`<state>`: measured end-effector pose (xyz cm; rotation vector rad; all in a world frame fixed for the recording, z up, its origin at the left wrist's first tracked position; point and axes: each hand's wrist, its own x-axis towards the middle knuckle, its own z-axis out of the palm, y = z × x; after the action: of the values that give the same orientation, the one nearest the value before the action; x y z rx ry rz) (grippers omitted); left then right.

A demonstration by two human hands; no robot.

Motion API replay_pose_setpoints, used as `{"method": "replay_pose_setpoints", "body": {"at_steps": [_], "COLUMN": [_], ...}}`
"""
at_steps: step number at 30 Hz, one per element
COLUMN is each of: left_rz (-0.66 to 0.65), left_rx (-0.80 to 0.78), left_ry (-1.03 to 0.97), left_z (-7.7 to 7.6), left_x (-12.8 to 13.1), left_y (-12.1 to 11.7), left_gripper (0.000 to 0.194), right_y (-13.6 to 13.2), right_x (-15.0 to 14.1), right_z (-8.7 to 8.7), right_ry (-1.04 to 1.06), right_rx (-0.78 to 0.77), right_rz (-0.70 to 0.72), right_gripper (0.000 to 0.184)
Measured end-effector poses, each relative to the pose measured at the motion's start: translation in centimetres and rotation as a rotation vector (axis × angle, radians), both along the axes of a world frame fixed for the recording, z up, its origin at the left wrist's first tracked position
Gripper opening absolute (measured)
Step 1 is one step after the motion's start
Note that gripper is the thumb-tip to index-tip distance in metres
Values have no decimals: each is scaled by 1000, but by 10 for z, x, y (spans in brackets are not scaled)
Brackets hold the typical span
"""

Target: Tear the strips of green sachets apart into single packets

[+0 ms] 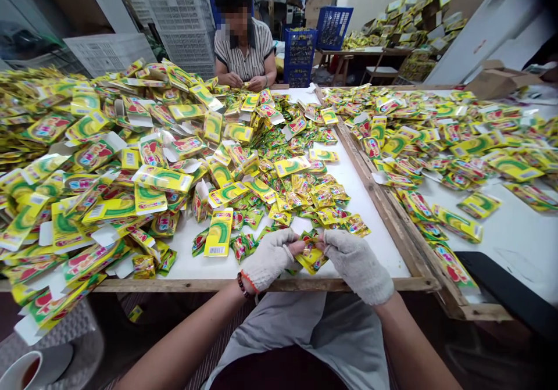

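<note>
Both of my hands wear white knit gloves with bare fingertips, close to the front edge of the white table. Between them is a small yellow candy packet (pixel 312 256). My left hand (pixel 271 257) pinches its left side, and my right hand (pixel 356 264) pinches its right side. Small green and yellow packets (pixel 307 195) lie in a heap just beyond my hands. A flat yellow carton (pixel 218 233) with a green swirl rests left of my left hand, with a few green packets (pixel 242 246) beside it.
A tall pile of yellow cartons (pixel 108 175) covers the left of the table. A wooden strip (pixel 370 186) divides off the right side, where more cartons (pixel 462 146) lie. Across the table sits a person (pixel 246 53). Blue crates (pixel 300 50) stand behind; a cup (pixel 24 369) is lower left.
</note>
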<state>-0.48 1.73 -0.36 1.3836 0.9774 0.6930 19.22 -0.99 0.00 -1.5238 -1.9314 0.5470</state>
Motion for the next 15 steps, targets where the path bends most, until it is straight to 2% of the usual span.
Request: {"method": "replay_pose_setpoints", "body": {"at_steps": [3, 5, 8, 11, 13, 15], "left_rz": [68, 119, 134, 196, 316, 445], "left_rx": [-21, -37, 60, 343, 545, 640], "left_ry": [-26, -79, -57, 230, 551, 884], "left_z": [-1, -2, 3, 13, 19, 21], "left_x": [1, 2, -1, -17, -38, -66], "left_y": [-3, -6, -12, -16, -16, -14], "left_gripper": [30, 29, 27, 25, 29, 43], "right_y": [-2, -7, -14, -17, -17, -16], "right_x": [-6, -14, -28, -38, -40, -39], "right_z": [-2, -4, -7, -8, -7, -5], "right_ry": [84, 263, 466, 498, 499, 475], "right_rx": [1, -55, -266, -402, -402, -379], "right_rz": [-139, -221, -127, -105, -150, -187], "right_gripper": [17, 31, 46, 39, 38, 40]}}
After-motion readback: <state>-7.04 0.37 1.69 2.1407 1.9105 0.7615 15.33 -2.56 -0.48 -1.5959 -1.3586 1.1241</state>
